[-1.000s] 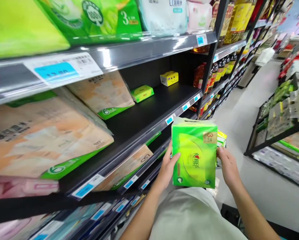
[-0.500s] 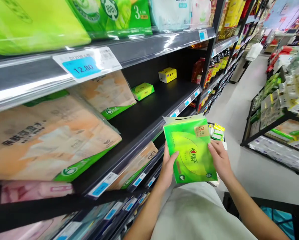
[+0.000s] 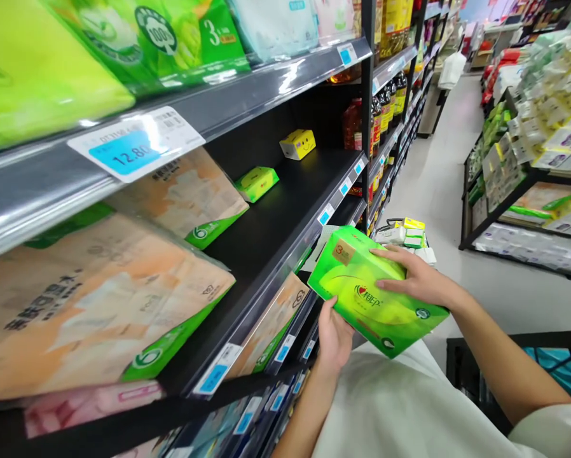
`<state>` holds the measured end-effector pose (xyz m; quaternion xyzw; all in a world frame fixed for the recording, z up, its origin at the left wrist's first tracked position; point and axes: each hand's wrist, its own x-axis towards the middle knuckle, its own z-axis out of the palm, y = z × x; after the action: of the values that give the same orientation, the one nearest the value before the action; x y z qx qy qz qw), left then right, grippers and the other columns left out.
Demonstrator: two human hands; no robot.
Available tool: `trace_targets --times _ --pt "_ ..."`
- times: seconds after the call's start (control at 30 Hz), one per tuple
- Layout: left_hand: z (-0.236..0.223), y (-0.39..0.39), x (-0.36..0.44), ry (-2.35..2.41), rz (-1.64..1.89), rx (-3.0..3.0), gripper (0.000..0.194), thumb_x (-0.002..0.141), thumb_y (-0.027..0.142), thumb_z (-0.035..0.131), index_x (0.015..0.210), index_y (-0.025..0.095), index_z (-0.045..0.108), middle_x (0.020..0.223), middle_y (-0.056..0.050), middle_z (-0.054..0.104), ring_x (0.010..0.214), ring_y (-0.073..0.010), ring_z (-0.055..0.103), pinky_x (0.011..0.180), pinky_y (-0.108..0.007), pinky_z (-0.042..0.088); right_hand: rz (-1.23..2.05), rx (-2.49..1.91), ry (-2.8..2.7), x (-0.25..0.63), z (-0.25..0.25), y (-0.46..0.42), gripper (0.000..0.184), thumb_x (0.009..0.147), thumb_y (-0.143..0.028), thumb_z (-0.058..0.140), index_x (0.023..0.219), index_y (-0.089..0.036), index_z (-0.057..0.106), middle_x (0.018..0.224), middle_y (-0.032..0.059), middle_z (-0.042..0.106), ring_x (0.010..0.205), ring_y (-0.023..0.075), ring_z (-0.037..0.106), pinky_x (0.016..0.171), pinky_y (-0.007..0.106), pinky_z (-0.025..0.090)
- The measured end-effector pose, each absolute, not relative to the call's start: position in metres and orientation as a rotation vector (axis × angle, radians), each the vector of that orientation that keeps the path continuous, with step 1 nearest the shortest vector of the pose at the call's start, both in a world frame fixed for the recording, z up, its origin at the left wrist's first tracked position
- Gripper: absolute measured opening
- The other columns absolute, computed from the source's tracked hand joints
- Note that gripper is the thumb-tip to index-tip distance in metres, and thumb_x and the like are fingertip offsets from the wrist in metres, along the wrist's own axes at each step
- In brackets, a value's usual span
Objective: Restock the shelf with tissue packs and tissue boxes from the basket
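A bright green pack of tissues (image 3: 362, 299) is held in both hands in front of the shelves, tilted so its long side runs down to the right. My left hand (image 3: 334, 336) grips it from below at its lower left edge. My right hand (image 3: 416, 278) lies over its top right side with the fingers curled on it. Beside the pack runs a black shelf (image 3: 285, 219) that carries a small green tissue box (image 3: 257, 182) and a yellow box with a smiling face (image 3: 297, 144) at its far end.
Large orange and green tissue packs (image 3: 95, 299) fill the near part of that shelf, under a blue price tag reading 12.80 (image 3: 128, 151). A basket of small boxes (image 3: 409, 238) stands on the floor behind the pack. Oil bottles (image 3: 390, 95) line further shelves; another rack (image 3: 528, 165) stands across the aisle.
The green pack has been turned from upright to a slanted, nearly flat position. My right hand moved onto its top and my left hand went under it. The view swung a little to the right.
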<state>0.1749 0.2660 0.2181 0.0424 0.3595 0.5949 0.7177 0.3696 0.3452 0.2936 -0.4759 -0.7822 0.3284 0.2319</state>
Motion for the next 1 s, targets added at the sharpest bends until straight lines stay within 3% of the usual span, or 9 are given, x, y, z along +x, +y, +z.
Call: trace_targets --times 0.17,0.43,0.63,0.83,1.0 --pt "0.196 0.267 0.177 0.817 1.112 0.117 0.058 0.085 0.044 0.062 0.138 0.022 0.060 0.132 -0.011 0.071 0.114 -0.0348 0.068 0.081 -0.043 0.056 0.881 -1.428 -2.067 0.380 0.280 0.337 0.066 0.081 -0.053 0.080 0.143 -0.034 0.065 0.131 0.0072 0.067 0.118 0.0330 0.065 0.106 0.051 0.052" --pt "0.162 0.284 0.179 0.830 0.870 0.034 0.053 0.087 0.041 0.057 0.135 0.019 0.061 0.131 -0.013 0.071 0.102 -0.0296 0.069 0.070 -0.036 0.053 1.072 -1.608 -1.894 0.398 0.229 0.362 0.065 0.072 -0.052 0.088 0.132 -0.031 0.074 0.121 0.0068 0.077 0.102 0.0321 0.073 0.089 0.043 0.059" --pt "0.150 0.313 0.167 1.006 1.066 0.128 0.043 0.085 0.037 0.062 0.125 0.021 0.063 0.122 -0.008 0.072 0.094 -0.0240 0.068 0.069 -0.032 0.051 1.402 -1.552 -1.552 0.382 0.189 0.404 0.082 0.064 -0.047 0.094 0.139 -0.028 0.069 0.116 0.0065 0.079 0.094 0.0284 0.074 0.086 0.042 0.060" --pt "0.141 0.363 0.138 1.158 1.171 0.111 0.038 0.078 0.036 0.066 0.112 0.021 0.063 0.101 -0.007 0.071 0.086 -0.0236 0.065 0.072 -0.033 0.050 1.721 -1.341 -1.353 0.345 0.148 0.476 0.074 0.067 -0.041 0.094 0.135 -0.027 0.071 0.110 0.0031 0.080 0.086 0.0265 0.075 0.086 0.045 0.063" --pt "0.142 0.390 0.123 1.260 1.396 0.140 0.038 0.069 0.029 0.071 0.106 0.026 0.064 0.107 0.000 0.071 0.090 -0.0193 0.063 0.075 -0.028 0.046 1.862 -1.146 -1.415 0.313 0.135 0.533 0.076 0.070 -0.042 0.091 0.141 -0.027 0.066 0.119 0.0037 0.078 0.091 0.0267 0.076 0.085 0.044 0.064"
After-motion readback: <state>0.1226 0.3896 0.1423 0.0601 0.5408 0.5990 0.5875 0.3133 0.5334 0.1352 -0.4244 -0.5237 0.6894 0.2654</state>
